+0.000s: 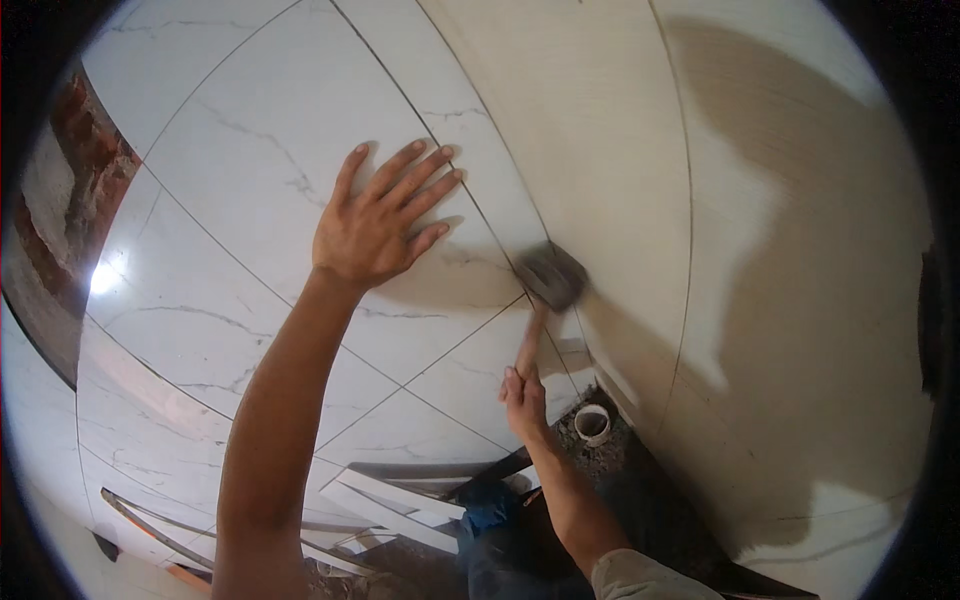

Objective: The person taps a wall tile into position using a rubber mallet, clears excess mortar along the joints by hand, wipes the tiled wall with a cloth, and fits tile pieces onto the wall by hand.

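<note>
My left hand (370, 225) lies palm down, fingers spread, on a white grey-veined marble-look tile (250, 180), its fingertips at a dark seam. My right hand (522, 400) is closed round the wooden handle of a mallet (550, 275), whose dark, slightly blurred head is over the seam below and right of my left hand, near the beige tiled surface (590, 110). Whether the head touches the tile, I cannot tell.
Exposed rough brick and mortar (85, 140) show at the far left. A white pipe end (592, 425) sits in rubble at the lower right. Long pale strips (390, 510) lie along the bottom, beside my legs (510, 550). The beige surface rises on the right.
</note>
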`<action>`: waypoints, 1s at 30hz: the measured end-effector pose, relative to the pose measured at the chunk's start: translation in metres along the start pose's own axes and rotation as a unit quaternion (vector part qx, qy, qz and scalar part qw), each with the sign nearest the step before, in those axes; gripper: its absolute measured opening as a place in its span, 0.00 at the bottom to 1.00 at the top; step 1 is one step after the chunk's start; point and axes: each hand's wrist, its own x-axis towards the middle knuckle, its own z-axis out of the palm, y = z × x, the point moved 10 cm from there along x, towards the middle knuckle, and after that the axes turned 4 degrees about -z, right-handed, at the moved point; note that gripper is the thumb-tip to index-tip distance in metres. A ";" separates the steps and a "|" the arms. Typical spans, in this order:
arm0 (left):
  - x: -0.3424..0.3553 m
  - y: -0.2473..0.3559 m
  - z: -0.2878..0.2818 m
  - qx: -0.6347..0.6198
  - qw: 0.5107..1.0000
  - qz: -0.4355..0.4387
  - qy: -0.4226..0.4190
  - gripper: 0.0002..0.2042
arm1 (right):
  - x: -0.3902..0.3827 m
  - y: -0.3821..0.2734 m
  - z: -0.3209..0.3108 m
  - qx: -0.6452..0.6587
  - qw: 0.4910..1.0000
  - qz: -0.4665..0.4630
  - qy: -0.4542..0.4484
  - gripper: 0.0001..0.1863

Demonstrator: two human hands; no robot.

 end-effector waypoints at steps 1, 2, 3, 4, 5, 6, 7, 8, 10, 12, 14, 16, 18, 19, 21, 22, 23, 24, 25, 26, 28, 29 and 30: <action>-0.003 -0.002 0.001 -0.006 1.000 -0.005 -0.006 0.28 | 0.002 0.006 0.011 -0.045 0.997 0.033 -0.046 0.12; -0.005 -0.005 0.003 -0.011 1.000 -0.011 -0.011 0.28 | 0.000 -0.011 0.010 0.023 0.999 -0.020 -0.044 0.12; -0.005 -0.009 0.004 -0.008 1.000 -0.013 -0.014 0.28 | 0.009 -0.023 0.025 0.026 0.998 -0.019 -0.047 0.12; -0.003 -0.007 0.001 -0.002 1.000 -0.007 -0.008 0.28 | 0.016 -0.044 0.023 0.071 0.994 -0.078 0.030 0.12; -0.003 -0.003 -0.002 0.000 1.000 -0.001 -0.001 0.28 | 0.012 -0.059 0.009 0.111 0.979 -0.136 0.108 0.12; -0.002 0.000 -0.004 -0.004 1.000 0.000 0.000 0.28 | 0.009 -0.042 0.004 0.086 0.990 -0.097 0.058 0.13; -0.001 0.000 -0.004 -0.006 1.000 -0.001 0.007 0.28 | 0.006 -0.035 -0.008 0.086 0.990 -0.098 0.058 0.13; 0.000 0.000 -0.005 -0.008 1.000 -0.001 0.015 0.28 | 0.003 -0.007 -0.005 -0.028 0.999 0.018 -0.017 0.14; -0.001 -0.002 -0.003 -0.013 1.000 -0.003 0.010 0.28 | 0.001 0.004 0.008 -0.014 0.996 -0.022 -0.084 0.14; -0.007 -0.011 0.004 -0.007 1.000 -0.009 -0.008 0.28 | 0.012 -0.029 0.025 0.064 0.995 -0.076 0.002 0.13; -0.002 -0.001 -0.003 0.007 1.000 -0.002 0.012 0.28 | 0.010 -0.048 0.002 0.075 0.985 -0.130 0.080 0.13; -0.002 0.000 -0.002 -0.003 1.000 -0.005 0.015 0.28 | 0.009 -0.005 -0.005 -0.060 0.997 0.040 -0.026 0.15; -0.003 -0.001 -0.001 -0.010 1.000 -0.008 0.017 0.28 | 0.004 0.004 0.012 -0.033 0.995 0.044 -0.084 0.18; -0.004 -0.002 0.000 -0.011 1.000 -0.007 0.013 0.28 | 0.004 0.003 0.018 -0.032 0.995 0.044 -0.085 0.18; -0.005 -0.004 0.001 -0.013 1.000 -0.007 0.005 0.28 | 0.007 -0.060 0.007 0.040 0.980 -0.186 0.064 0.16; -0.004 -0.005 0.000 -0.006 1.000 -0.002 0.003 0.28 | 0.010 -0.064 0.009 0.054 0.977 -0.191 0.081 0.16; -0.004 -0.005 0.000 0.001 1.000 0.003 0.001 0.28 | 0.006 -0.059 0.003 0.056 0.978 -0.186 0.080 0.16; -0.002 0.000 -0.002 -0.007 1.000 0.005 0.006 0.28 | 0.007 -0.021 0.002 -0.086 0.996 -0.022 -0.018 0.15; -0.001 0.000 0.001 -0.015 1.000 0.002 -0.002 0.28 | -0.005 0.022 0.004 -0.215 0.959 0.145 -0.116 0.15; 0.000 0.001 0.003 -0.023 1.000 -0.001 -0.010 0.28 | -0.008 0.021 0.003 -0.145 0.979 0.102 -0.105 0.14; -0.008 -0.006 0.008 -0.012 1.000 -0.004 -0.017 0.28 | 0.007 -0.032 0.022 -0.049 0.997 -0.044 -0.030 0.12; -0.007 -0.006 0.007 -0.010 1.000 -0.007 -0.017 0.28 | 0.010 -0.070 0.015 0.040 0.979 -0.191 0.051 0.10; -0.007 -0.003 0.005 -0.016 1.000 -0.005 -0.019 0.28 | 0.011 -0.059 0.006 0.110 0.979 -0.138 0.105 0.09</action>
